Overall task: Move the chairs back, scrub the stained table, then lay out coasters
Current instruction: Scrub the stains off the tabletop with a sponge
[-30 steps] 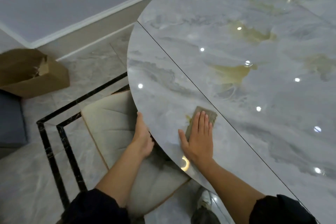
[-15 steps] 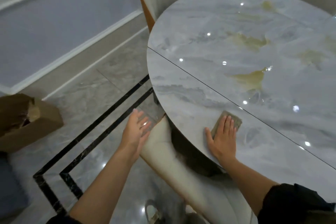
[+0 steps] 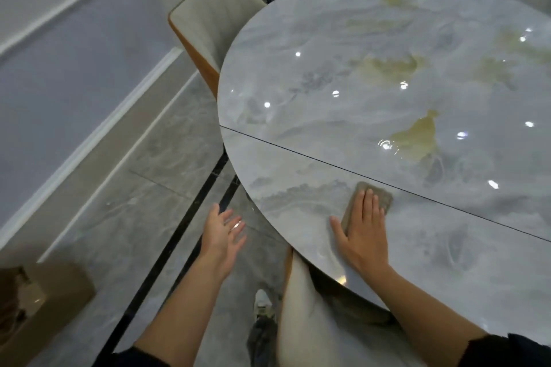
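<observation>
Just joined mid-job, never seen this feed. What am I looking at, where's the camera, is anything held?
No machine: a person's two bare hands, filmed by one camera on their head, looking forward and down. The right hand presses flat on a brownish scrub pad near the edge of the round marble table. The left hand hangs open over the floor, holding nothing. Yellow stains lie farther across the table. A near chair sits by the near edge, a far chair at the far left.
</observation>
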